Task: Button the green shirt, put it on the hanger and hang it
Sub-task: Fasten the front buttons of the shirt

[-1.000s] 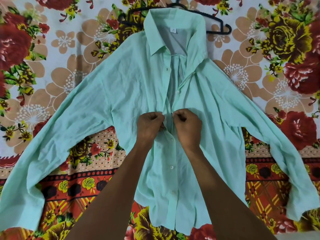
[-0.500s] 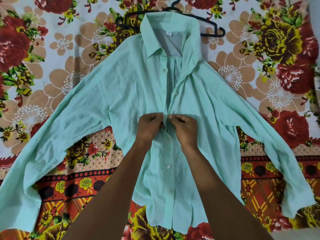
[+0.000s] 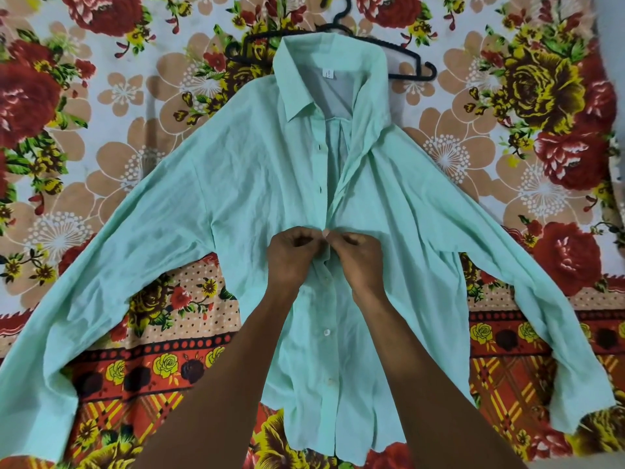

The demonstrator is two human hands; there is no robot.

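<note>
Left grip: left hand (image 3: 292,253) is curled closed, fingertips pinching the left front edge of the green shirt (image 3: 257,184) right at the middle of the placket
Left sleeve: spread out wide and angled down toward the lower left corner, cuff end lying flat and wrinkled
Bedsheet: floral bedsheet (image 3: 101,106) under everything – big red roses and tan flowers up top, an orange-red patterned band lower down
Shirt: lying face up on the sheet, collar at the far end, hem toward the person. Upper front is open, two dark buttonholes show on the left edge above the hands
Button: one white button (image 3: 326,332) below the hands looks done up – lower part of the front seems closed
Right grip: right hand (image 3: 360,257) also closed, pinching the right front edge, its fingertips touching the left hand's at the placket
Hanger: black hanger (image 3: 411,55) lies on the sheet behind the collar, partly covered by it, hook pointing away
Right sleeve: stretched out toward the lower right, cuff near the frame edge
</note>
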